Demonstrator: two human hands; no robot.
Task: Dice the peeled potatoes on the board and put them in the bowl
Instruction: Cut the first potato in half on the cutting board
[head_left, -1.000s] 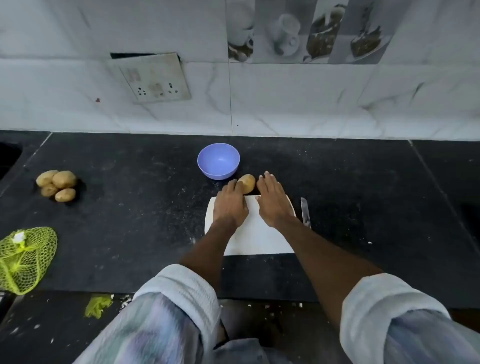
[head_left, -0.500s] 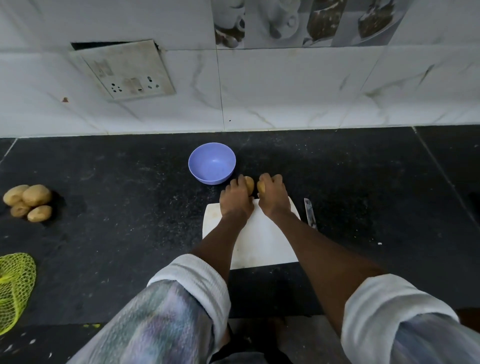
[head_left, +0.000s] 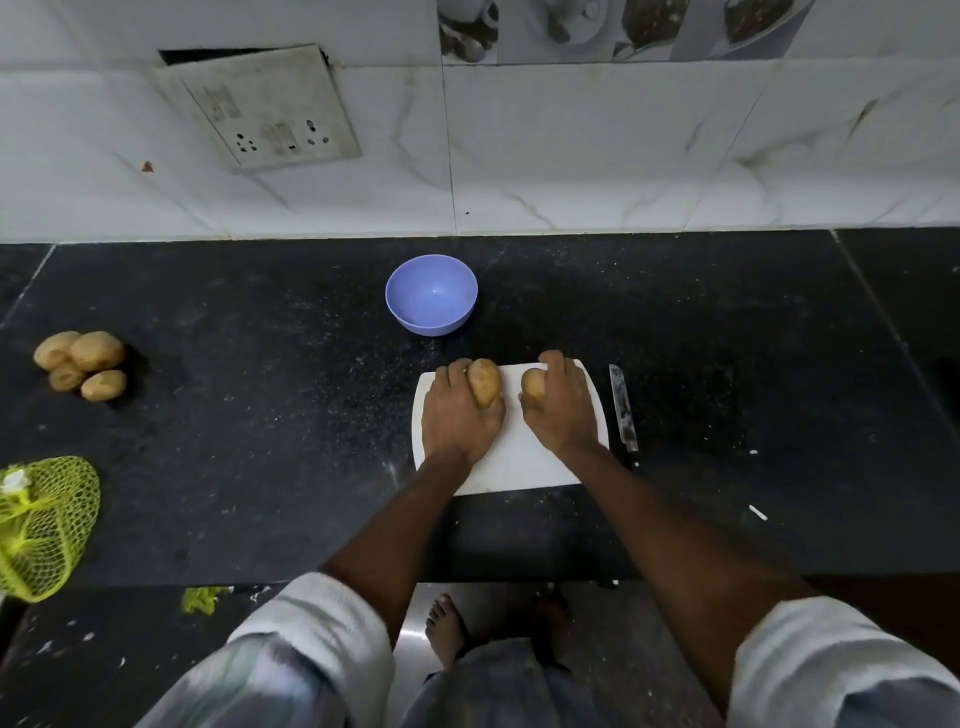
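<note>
1. Two potatoes were in your hands over the white cutting board (head_left: 519, 457): your left hand (head_left: 454, 415) curled round the larger potato (head_left: 484, 382), and your right hand (head_left: 561, 405) gripped the smaller potato (head_left: 533, 383).
2. No brand, label or readable writing showed on the board, the bowl or the knife.
3. Your left-hand potato lay with its long axis running from near you toward the wall, tilted slightly; of the right-hand one only a rounded end showed past your fingers, so I could not tell its axis.
4. Your lilac bowl (head_left: 431, 293) stood upright on the counter beyond the board, apart from it, closer to the wall.
5. A knife (head_left: 623, 408) lay just beside the board's right edge, its blade pointing toward the wall.
6. Four unpeeled potatoes (head_left: 80, 364) sat in a touching cluster well to the left, and a yellow-green mesh bag (head_left: 44, 525) lay at the left edge nearer you.
7. You worked at a black speckled stone counter (head_left: 234, 441) under a white marble-look tiled wall, where a socket plate (head_left: 260, 106) hung tilted and partly off its recess.
</note>
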